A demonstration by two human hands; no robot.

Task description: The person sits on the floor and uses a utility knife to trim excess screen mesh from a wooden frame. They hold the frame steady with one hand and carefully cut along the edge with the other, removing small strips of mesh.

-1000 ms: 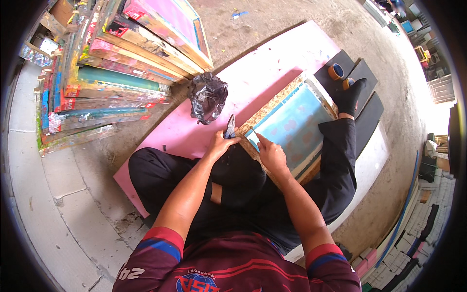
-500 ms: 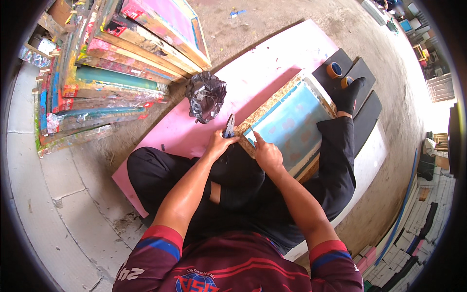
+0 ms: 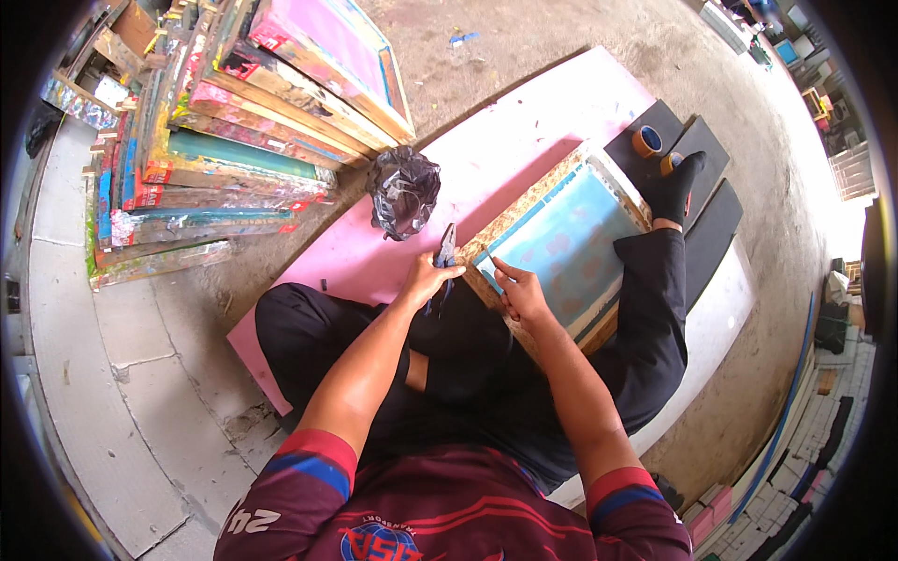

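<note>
My left hand (image 3: 431, 280) is closed around a pair of pliers (image 3: 446, 245), its jaws pointing away from me. The pliers stand beside the near left corner of a wooden screen-printing frame (image 3: 529, 198) with blue, blotchy mesh (image 3: 561, 245). Over that same corner, my right hand (image 3: 521, 292) is closed in a pinch. A thin sliver seems to show at its fingertips, too small to name. The frame rests tilted by my right leg (image 3: 650, 309).
A crumpled black plastic bag (image 3: 405, 192) sits on the pink board (image 3: 505, 122). Many paint-stained frames (image 3: 234, 150) lean in a stack at the left. Two tape rolls (image 3: 646, 141) lie on dark panels (image 3: 716, 224) near my foot.
My right index finger, stretched onto the frame's corner before, is now drawn back into a pinch. The pliers have turned a little more upright in my left hand.
</note>
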